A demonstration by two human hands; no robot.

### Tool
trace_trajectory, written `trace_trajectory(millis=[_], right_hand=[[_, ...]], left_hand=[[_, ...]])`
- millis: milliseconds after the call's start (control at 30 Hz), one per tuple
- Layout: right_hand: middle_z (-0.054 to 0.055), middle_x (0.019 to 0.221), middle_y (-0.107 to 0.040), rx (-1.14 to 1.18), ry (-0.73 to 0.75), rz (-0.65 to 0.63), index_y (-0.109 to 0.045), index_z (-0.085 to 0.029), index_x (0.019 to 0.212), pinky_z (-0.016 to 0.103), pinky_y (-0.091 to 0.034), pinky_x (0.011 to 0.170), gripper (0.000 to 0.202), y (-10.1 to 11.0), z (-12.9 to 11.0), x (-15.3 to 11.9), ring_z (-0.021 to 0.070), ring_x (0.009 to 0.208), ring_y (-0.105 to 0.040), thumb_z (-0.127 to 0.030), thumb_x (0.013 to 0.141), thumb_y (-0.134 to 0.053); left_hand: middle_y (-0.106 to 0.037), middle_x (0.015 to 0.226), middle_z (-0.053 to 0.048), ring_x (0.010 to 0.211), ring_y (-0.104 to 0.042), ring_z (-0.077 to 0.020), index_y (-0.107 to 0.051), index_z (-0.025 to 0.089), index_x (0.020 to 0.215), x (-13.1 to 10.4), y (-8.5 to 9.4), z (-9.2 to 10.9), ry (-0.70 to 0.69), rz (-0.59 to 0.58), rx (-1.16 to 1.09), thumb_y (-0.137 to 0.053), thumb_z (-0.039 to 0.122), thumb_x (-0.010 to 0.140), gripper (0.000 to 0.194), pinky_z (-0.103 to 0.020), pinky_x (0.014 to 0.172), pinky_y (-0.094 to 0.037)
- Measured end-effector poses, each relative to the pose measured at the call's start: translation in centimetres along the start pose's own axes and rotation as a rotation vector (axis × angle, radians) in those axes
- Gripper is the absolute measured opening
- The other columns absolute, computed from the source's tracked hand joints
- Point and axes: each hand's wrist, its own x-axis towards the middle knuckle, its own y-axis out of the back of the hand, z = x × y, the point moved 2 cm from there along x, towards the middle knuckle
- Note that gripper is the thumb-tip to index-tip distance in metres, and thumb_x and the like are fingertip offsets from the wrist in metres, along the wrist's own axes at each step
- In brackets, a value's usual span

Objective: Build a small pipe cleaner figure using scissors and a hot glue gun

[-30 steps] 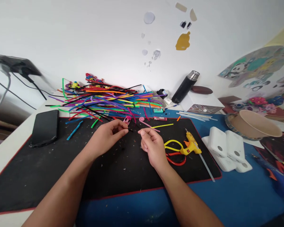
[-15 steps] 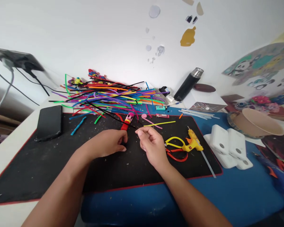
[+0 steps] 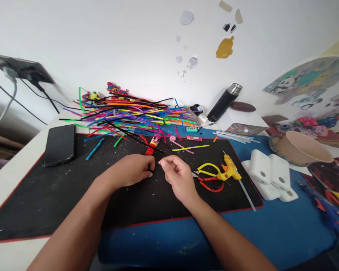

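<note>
My left hand (image 3: 138,169) hangs just above the black mat (image 3: 73,203), its fingers curled inward and thumb close to them. Facing it, my right hand (image 3: 179,178) has thumb and index finger pinched together. Whatever sits in either pinch is hidden or lost against the dark mat. Just beyond the fingertips lies a small pink, yellow and red figure (image 3: 154,142) with a red lower part. A black pipe cleaner (image 3: 141,141) runs from the pile to beside it. Scissors with yellow and red handles (image 3: 211,187) lie right of my right hand.
Behind the mat is a pile of coloured pipe cleaners (image 3: 130,113). A phone (image 3: 60,145) lies left. On the right are a yellow glue gun (image 3: 229,167), white boxy devices (image 3: 271,173) and a beige bowl (image 3: 307,146). A black flask (image 3: 224,102) leans at the back.
My right hand has drawn slightly left and down, so its fingertips sit a little nearer my left hand. The left hand has barely moved. The view has shifted slightly.
</note>
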Motion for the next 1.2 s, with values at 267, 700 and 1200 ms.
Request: trace_trajectory(millis=[267, 700, 1200], right_hand=[[-0.008, 0.058, -0.042, -0.014, -0.024, -0.003, -0.07, -0.021, 0.09, 0.026, -0.025, 0.047, 0.038, -0.1, 0.4, 0.0, 0.0105, 0.05, -0.035, -0.059, 0.093, -0.072], [-0.008, 0.057, -0.04, -0.008, -0.039, 0.013, -0.07, -0.021, 0.09, 0.026, -0.025, 0.047, 0.035, 0.1, 0.5, 0.3, 0.0106, 0.05, -0.034, -0.056, 0.093, -0.072], [-0.007, 0.061, -0.042, -0.042, -0.052, 0.026, -0.07, -0.021, 0.092, 0.025, -0.026, 0.045, 0.036, 0.5, -0.1, 1.4, 0.011, 0.05, -0.035, -0.057, 0.09, -0.074]], left_hand=[[-0.073, 0.08, -0.001, 0.071, -0.064, -0.0216, -0.07, 0.025, 0.093, 0.0, -0.2, -0.4, -0.014, 0.039, 0.016, -0.059, 0.027, 0.095, 0.01, -0.03, 0.062, -0.033], [-0.066, 0.076, 0.001, 0.067, -0.058, -0.0177, -0.07, 0.023, 0.092, -0.3, 1.5, -0.2, -0.015, 0.233, -0.362, -0.056, 0.042, 0.095, 0.024, -0.027, 0.062, -0.04], [-0.055, 0.072, 0.003, 0.066, -0.047, -0.014, -0.068, 0.019, 0.095, -0.4, 1.8, 0.0, -0.068, 0.349, -0.629, -0.064, 0.05, 0.096, 0.031, -0.024, 0.061, -0.037]])
